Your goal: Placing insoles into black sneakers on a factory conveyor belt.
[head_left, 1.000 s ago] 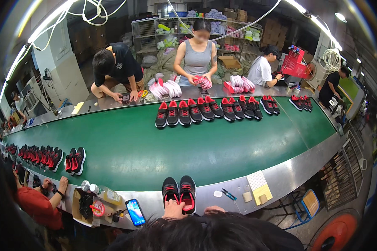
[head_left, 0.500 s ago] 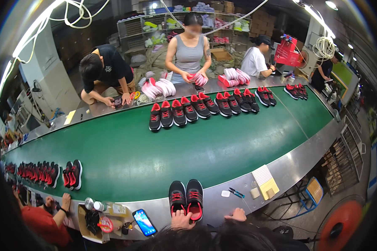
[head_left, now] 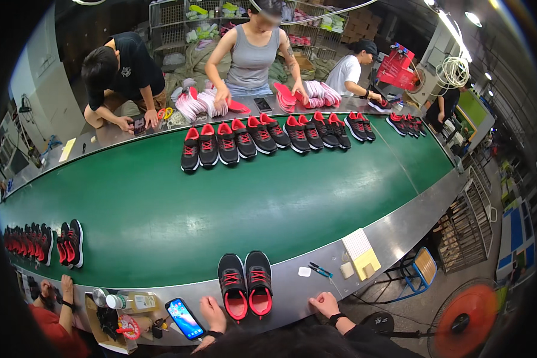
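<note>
A pair of black sneakers with red laces and red lining stands side by side on the metal edge in front of me, toes on the green belt: the left shoe (head_left: 232, 279) and the right shoe (head_left: 258, 281). My left hand (head_left: 213, 314) is just left of the left shoe's heel, apart from it, fingers loosely extended and holding nothing. Over the metal edge to the right of the pair rests my right hand (head_left: 326, 304). Its fingers are curled in, with nothing visible in them.
A phone (head_left: 184, 319) and a box of bottles and small items (head_left: 103, 334) lie left. Right are a pen (head_left: 320, 270), a yellow pad (head_left: 364, 262) and an orange fan (head_left: 462, 322). Sneakers (head_left: 227, 143) line the far side, where people handle insoles (head_left: 285, 98); more sneakers (head_left: 71, 243) stand left.
My left hand has let go of the sneakers' heel openings and moved left of them. My right hand's fingers have curled. The whole view has shifted, so the scene sits further left.
</note>
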Motion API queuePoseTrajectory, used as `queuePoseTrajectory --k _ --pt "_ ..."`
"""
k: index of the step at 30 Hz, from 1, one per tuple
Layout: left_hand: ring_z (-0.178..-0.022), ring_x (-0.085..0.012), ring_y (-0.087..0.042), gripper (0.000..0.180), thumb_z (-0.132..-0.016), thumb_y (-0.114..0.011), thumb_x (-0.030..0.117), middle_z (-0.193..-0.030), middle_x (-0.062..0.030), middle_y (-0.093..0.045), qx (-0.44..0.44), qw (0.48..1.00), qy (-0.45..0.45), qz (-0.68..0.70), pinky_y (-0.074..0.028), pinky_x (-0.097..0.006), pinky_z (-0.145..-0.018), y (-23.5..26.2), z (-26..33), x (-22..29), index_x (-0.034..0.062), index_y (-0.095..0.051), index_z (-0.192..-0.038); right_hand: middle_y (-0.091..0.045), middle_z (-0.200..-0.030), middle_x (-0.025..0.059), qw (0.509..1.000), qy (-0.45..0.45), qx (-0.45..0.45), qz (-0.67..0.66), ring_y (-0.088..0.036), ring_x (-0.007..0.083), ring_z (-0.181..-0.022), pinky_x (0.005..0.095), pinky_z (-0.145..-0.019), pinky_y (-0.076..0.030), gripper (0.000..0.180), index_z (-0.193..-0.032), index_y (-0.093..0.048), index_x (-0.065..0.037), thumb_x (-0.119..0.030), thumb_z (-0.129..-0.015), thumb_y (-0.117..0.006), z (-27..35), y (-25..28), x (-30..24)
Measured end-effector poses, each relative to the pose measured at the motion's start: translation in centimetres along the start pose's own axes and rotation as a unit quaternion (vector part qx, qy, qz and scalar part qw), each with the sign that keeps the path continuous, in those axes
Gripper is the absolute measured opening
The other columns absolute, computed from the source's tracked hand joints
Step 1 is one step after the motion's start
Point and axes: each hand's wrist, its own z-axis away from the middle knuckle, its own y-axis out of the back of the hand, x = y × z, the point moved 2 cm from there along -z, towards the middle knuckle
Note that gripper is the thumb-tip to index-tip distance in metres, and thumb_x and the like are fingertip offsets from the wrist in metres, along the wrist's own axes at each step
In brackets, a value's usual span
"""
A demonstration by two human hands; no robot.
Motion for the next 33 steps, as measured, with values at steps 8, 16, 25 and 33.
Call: queuePoseTrajectory --k 8,16,25,33 --pt "-0.082 -0.0341 -0.057 0.009 -0.089 -0.055 0.014 -0.084 -0.0143 -0.058 0.065 0.957 -0.101 -0.265 -0.045 -0.048 -0.067 -3.0 -2.9 -1.2 0.0052 -0.056 -0.086 -0.056 -0.086 0.0217 0.806 -0.402 0.435 -0.012 -0.055 0.0403 -0.089 0.0490 -0.082 -0.044 0.030 -0.081 -0.053 0.004 -0.023 -0.093 -0.046 -3.3 0.4 6.2" --pt "-0.084 -0.0339 -0.054 0.012 -0.084 -0.056 0.015 -0.085 -0.0149 -0.054 0.077 0.897 -0.129 -0.417 -0.045 -0.046 -0.069 -3.5 -3.6 -2.9 0.0039 -0.052 -0.082 -0.055 -0.091 0.0233 0.803 -0.439 0.402 0.022 -0.055 0.0421 -0.091 0.0506 -0.083 -0.044 0.028 -0.088 -0.050 0.004 -0.024 -0.092 -0.047 -7.3 -2.0 6.2" --pt "-0.082 -0.0337 -0.053 0.011 -0.082 -0.057 0.014 -0.085 -0.0139 -0.053 0.086 0.893 -0.106 -0.429 -0.045 -0.046 -0.068 -3.2 -3.7 -1.3 0.0043 -0.052 -0.081 -0.055 -0.093 0.0231 0.851 -0.388 0.353 0.015 -0.054 0.0419 -0.092 0.0505 -0.084 -0.043 0.028 -0.090 -0.050 0.003 -0.026 -0.090 -0.050 -14.1 -0.3 2.0" --pt "-0.082 -0.0325 -0.054 0.012 -0.077 -0.059 0.014 -0.082 -0.0128 -0.053 0.076 0.901 -0.101 -0.416 -0.047 -0.046 -0.066 -3.1 -2.8 -1.3 0.0047 -0.053 -0.078 -0.055 -0.094 0.0230 0.893 -0.337 0.300 -0.003 -0.054 0.0417 -0.092 0.0504 -0.085 -0.043 0.029 -0.092 -0.050 0.002 -0.027 -0.088 -0.052 -20.3 -1.3 -4.1"
